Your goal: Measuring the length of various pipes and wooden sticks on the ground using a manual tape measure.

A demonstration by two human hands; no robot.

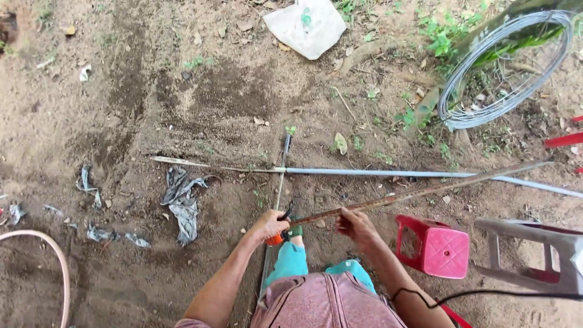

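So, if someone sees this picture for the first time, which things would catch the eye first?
Probably the two hands at the bottom centre: the left hand grips an orange-handled tool, and the right hand holds a long rusty rod that runs up to the right. Next, the bright red stool right of the hands, and the coil of grey wire at the top right on the bare soil.

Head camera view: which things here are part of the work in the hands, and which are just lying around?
In hand:
- left hand gripping orange-handled pliers
- right hand holding a rusty rod
- crossed grey rods on the ground
- wire coil, probably

Lying about:
- white bag
- grey rags
- red stool
- hose
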